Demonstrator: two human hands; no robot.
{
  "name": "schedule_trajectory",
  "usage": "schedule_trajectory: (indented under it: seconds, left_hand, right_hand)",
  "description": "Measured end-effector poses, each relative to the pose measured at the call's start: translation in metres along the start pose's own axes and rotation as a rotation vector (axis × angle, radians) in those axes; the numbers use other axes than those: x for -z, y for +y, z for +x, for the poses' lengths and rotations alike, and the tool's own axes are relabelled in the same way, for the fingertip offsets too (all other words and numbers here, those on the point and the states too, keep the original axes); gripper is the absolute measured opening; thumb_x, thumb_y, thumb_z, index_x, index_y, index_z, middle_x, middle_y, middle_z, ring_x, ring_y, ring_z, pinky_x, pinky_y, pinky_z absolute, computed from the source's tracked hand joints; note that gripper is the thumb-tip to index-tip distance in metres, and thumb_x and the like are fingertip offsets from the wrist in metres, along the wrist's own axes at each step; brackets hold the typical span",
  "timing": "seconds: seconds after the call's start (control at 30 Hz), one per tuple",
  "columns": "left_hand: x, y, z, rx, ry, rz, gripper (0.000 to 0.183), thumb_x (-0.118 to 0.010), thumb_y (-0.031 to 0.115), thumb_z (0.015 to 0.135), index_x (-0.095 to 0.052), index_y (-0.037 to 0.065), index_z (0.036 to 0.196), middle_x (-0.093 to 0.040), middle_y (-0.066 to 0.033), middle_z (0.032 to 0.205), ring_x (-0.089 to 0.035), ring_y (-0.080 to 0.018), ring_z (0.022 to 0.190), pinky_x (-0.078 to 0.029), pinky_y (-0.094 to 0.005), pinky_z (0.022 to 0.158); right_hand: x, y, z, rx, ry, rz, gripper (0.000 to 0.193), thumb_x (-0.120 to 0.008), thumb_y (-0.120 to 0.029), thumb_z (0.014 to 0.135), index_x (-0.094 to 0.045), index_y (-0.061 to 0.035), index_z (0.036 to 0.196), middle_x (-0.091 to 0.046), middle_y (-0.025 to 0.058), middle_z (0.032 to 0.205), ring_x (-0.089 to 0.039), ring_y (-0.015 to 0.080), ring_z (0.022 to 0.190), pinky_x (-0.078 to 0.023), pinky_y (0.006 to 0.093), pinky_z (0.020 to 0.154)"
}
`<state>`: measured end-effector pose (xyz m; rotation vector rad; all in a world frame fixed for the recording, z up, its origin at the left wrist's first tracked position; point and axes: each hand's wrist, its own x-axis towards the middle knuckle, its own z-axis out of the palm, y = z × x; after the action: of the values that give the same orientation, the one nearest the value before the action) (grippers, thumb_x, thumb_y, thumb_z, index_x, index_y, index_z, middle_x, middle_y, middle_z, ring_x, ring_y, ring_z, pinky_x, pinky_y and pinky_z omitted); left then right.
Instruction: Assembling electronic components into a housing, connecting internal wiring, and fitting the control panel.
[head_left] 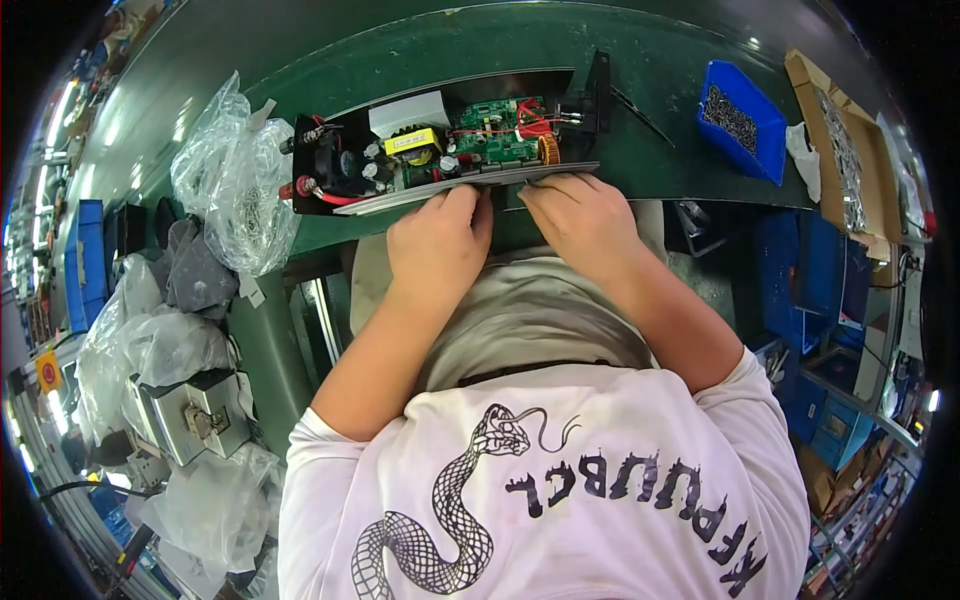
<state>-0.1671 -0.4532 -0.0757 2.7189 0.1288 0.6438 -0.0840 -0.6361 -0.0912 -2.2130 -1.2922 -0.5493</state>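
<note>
An open power inverter [470, 145] lies lengthwise on the bench, its black and grey metal case showing a green circuit board [490, 125], a yellow-wrapped transformer [413, 141], a copper coil [548, 150] and red wires. Against its near side panel [450, 187] are both my hands. My left hand [440, 240] is closed, its fingertips curled at the panel's lower edge. Just to the right, my right hand [583, 222] is pinched at the same edge. What the fingertips grip is hidden or too small to make out. A black end plate [600, 90] stands at the case's right end.
Right of the case lie a thin dark tool [642, 117], a blue bin [771, 143] of small screws and a cardboard box [880, 185] of metal parts. Clear plastic bags [235, 190] crowd the left. Lower left sits a metal casing [205, 415]. Blue bins [800, 265] stand at right.
</note>
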Motion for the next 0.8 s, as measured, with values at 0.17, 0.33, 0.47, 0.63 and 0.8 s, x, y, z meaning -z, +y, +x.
schedule_trajectory:
  seconds: [0.17,0.33,0.47,0.63,0.8]
  left_hand:
    - [0.003,-0.001,0.000,-0.023,0.010,0.052,0.025,-0.072,0.026,0.090,-0.057,0.013,0.075,-0.062,-0.0067,0.064,-0.064,-0.0320,0.053,-0.052,-0.0443,0.050]
    - [0.021,0.001,-0.001,-0.206,0.036,0.113,0.020,-0.079,0.022,0.080,-0.060,0.015,0.081,-0.063,-0.0012,0.081,-0.063,-0.0251,0.072,-0.049,-0.0378,0.061]
    - [0.028,0.001,0.015,-0.286,0.239,0.115,0.026,-0.083,0.020,0.075,-0.067,0.018,0.096,-0.062,0.0008,0.097,-0.060,-0.0248,0.092,-0.045,-0.0393,0.078]
    - [0.021,-0.014,0.022,-0.300,0.121,0.042,0.041,-0.087,0.015,0.071,-0.069,0.017,0.108,-0.062,-0.0036,0.105,-0.059,-0.0288,0.098,-0.045,-0.0420,0.086]
    - [0.019,-0.015,0.023,-0.320,0.123,0.038,0.037,-0.086,0.014,0.071,-0.068,0.015,0.104,-0.062,-0.0044,0.105,-0.061,-0.0286,0.095,-0.047,-0.0437,0.082]
  right_hand:
    - [-0.003,-0.004,0.002,-0.016,0.038,0.019,0.011,-0.078,-0.006,0.080,-0.075,-0.0070,0.090,-0.070,0.0040,0.091,-0.068,0.0210,0.081,-0.056,0.0325,0.069]
    - [-0.001,-0.006,0.003,-0.014,0.055,0.027,0.010,-0.078,-0.004,0.080,-0.073,-0.0057,0.088,-0.069,0.0054,0.090,-0.068,0.0216,0.078,-0.056,0.0332,0.067]
    - [0.000,-0.006,0.005,-0.015,0.064,0.038,0.008,-0.077,-0.004,0.081,-0.072,-0.0057,0.086,-0.069,0.0056,0.089,-0.067,0.0217,0.077,-0.056,0.0332,0.066]
    - [-0.002,-0.004,0.005,0.040,0.091,-0.009,0.009,-0.078,-0.003,0.080,-0.070,-0.0061,0.083,-0.068,0.0050,0.088,-0.067,0.0210,0.076,-0.055,0.0324,0.065]
    - [-0.004,-0.004,0.006,0.040,0.119,-0.010,0.009,-0.078,-0.002,0.080,-0.070,-0.0055,0.081,-0.068,0.0051,0.086,-0.068,0.0205,0.077,-0.056,0.0320,0.066]
